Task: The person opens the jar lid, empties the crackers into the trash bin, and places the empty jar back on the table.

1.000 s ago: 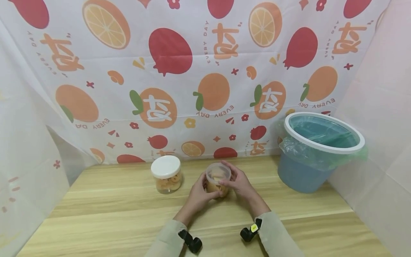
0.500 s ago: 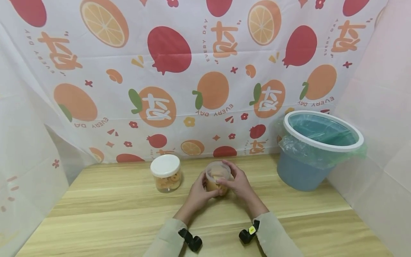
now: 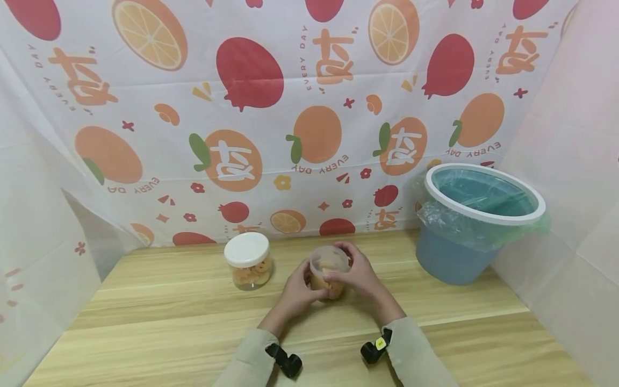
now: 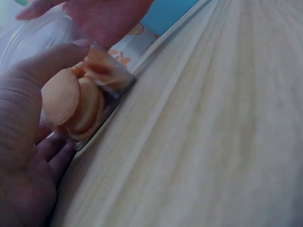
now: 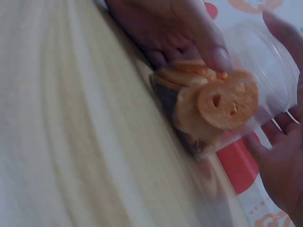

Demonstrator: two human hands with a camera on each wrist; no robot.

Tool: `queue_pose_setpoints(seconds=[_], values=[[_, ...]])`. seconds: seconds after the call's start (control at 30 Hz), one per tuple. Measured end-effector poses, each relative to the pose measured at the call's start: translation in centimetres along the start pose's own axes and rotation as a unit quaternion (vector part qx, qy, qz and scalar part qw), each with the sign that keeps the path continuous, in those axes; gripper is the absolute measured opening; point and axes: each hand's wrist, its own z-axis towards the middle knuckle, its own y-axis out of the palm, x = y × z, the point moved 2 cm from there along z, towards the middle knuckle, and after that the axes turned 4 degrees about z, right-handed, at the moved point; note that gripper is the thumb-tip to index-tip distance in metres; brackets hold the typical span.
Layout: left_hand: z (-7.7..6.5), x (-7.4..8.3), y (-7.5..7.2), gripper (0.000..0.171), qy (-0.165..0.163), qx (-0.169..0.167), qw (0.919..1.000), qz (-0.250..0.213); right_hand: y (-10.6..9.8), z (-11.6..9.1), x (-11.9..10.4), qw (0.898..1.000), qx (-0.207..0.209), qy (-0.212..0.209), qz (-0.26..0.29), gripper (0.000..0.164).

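Observation:
A clear plastic jar (image 3: 325, 282) of round, flat biscuits (image 5: 227, 100) stands on the wooden table between both hands. My left hand (image 3: 296, 293) grips its body, and in the left wrist view the thumb (image 4: 52, 61) lies along the jar's side. At the jar's translucent top (image 3: 330, 259), my right hand (image 3: 364, 275) holds the rim with thumb and fingers on opposite sides. Whether that top is a separate lid is hard to tell. To the left, apart from both hands, is a second clear jar (image 3: 251, 277) with ring-shaped snacks and a white lid (image 3: 247, 249).
At the back right stands a blue bin (image 3: 450, 258) with a white rim and a green plastic liner (image 3: 483, 239). A fruit-patterned cloth (image 3: 285, 134) hangs behind the wooden table (image 3: 184, 322). Pale sheeting (image 3: 580, 204) closes off the right side.
The right thumb has shifted slightly left across the jar's top, which looks cloudier now. The left hand keeps its grip. The head view has drifted a little.

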Motion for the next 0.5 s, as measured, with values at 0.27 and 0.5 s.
queue_pose_setpoints(seconds=[0.27,0.5], values=[[-0.23,0.03,0.17,0.088,0.001,-0.05,0.9988,-0.005,-0.7,-0.04,0.29,0.996,-0.086,0.012,0.011,0.093],[-0.01,-0.18,0.23,0.088,0.002,-0.051,0.9986,-0.009,-0.47,0.03,0.49,0.997,-0.073,0.005,0.007,0.086]])
